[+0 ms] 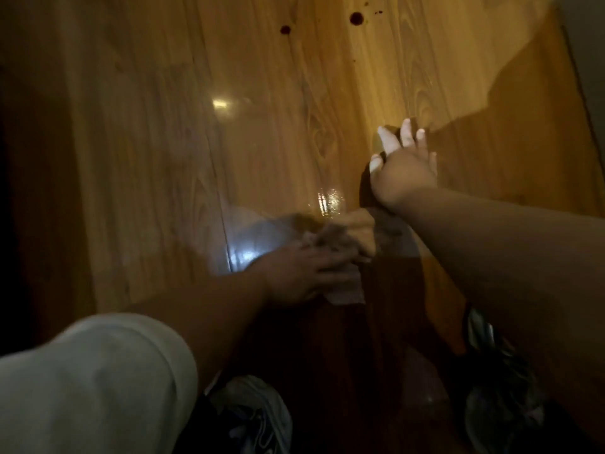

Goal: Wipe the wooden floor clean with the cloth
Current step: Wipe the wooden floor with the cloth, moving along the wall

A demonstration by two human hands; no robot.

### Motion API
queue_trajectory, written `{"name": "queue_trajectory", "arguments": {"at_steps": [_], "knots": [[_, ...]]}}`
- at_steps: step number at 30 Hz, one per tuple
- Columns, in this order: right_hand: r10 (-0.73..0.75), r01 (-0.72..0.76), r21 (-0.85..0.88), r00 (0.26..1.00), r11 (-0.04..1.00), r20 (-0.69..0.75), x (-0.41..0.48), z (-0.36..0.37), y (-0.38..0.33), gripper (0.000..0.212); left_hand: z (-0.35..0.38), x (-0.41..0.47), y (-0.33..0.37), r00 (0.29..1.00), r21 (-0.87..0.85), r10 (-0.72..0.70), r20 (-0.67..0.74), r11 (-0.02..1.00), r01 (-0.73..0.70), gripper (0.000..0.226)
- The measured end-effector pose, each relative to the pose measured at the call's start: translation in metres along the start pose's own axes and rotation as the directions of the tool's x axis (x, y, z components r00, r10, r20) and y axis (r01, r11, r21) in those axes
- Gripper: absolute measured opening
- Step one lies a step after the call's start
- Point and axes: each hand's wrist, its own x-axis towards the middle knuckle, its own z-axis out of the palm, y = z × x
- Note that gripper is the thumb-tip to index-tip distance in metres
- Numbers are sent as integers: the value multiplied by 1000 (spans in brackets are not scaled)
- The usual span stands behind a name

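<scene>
- The left hand presses on the cloth, its fingers stretched out toward the right.
- The cloth lies crumpled and blurred on the floor; its long axis runs from near to far.
- The right hand rests flat on the floor with fingers spread, grasping nothing.

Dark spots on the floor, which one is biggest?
The right spot, close to the view's top edge, is biggest; the left spot sits slightly lower and is smaller, and the specks farther right are tiny.
</scene>
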Motion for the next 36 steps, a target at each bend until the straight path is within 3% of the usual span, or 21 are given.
{"name": "queue_trajectory", "arguments": {"at_steps": [2, 5, 6, 8, 10, 14, 15, 16, 18, 20, 21, 24, 26, 27, 29, 31, 32, 34, 36], "knots": [[-45, 44, 34, 999, 998, 7, 7, 10, -27, 52, -6, -15, -38, 952, -111, -274, -135, 959, 260, 50], [-143, 137, 143, 989, 980, 27, 16, 23, -69, 51, -1, -45, -83, 796, -171, -589, -139, 806, 567, 61], [-202, 198, 131, 979, 972, 19, 16, 26, -79, 51, 1, -53, -89, 740, -227, -657, -145, 750, 621, 67], [-331, 329, 65, 943, 942, 24, 20, 32, -90, 50, 1, -61, -94, 553, -380, -823, -132, 557, 739, 66], [-406, 406, 12, 911, 914, 76, 25, 37, -93, 48, -3, -62, -95, 348, -554, -922, -166, 380, 741, 50], [-485, 493, -84, 868, 866, 103, 29, 44, -92, 49, -14, -69, -99, -43, -816, -991, -123, 77, 573, 35], [-535, 545, -86, 838, 834, 109, 29, 43, -94, 52, -16, -72, -101, -126, -834, -988, -85, 2, 551, 35], [-588, 598, -76, 800, 798, 119, 29, 43, -97, 54, -18, -76, -103, -156, -844, -987, -31, -58, 532, 37], [-672, 680, -2, 725, 733, 153, 27, 43, -109, 58, -20, -82, -102, -69, -859, -992, 108, -128, 496, 43], [-704, 697, 118, 678, 707, 210, 23, 45, -121, 61, -23, -88, -96, 65, -825, -988, 137, -78, 560, 41], [-714, 704, 149, 651, 695, 255, 20, 47, -126, 61, -24, -92, -93, 96, -804, -987, 128, -46, 593, 36], [-720, 778, 29, 566, 628, 403, 16, 52, -130, 47, -29, -95, -84, 106, -775, -988, 109, -17, 632, 12], [-703, 736, 76, 604, 673, 377, 14, 46, -133, 30, -34, -90, -82, 111, -780, -990, 83, 5, 626, 9], [-682, 664, 186, 650, 724, 335, 12, 41, -135, 24, -38, -86, -81, 132, -813, -988, 84, 9, 583, 7], [-586, 414, 455, 730, 789, 352, 11, 31, -139, 18, -49, -81, -82, 206, -900, -965, 159, -56, 432, 26], [-478, 120, 596, 728, 794, 492, 12, 20, -142, 14, -57, -81, -87, 299, -934, -912, 280, -186, 306, 41], [-449, 11, 623, 703, 782, 551, 11, 17, -141, 11, -61, -81, -89, 329, -925, -882, 338, -247, 288, 33], [-458, -50, 639, 655, 768, 601, 9, 18, -139, 14, -62, -83, -91, 347, -907, -840, 418, -360, 220, 8], [-551, 140, 607, 609, 782, 570, 8, 27, -138, 36, -56, -88, -95, 317, -891, -835, 451, -442, 104, 12]]}}
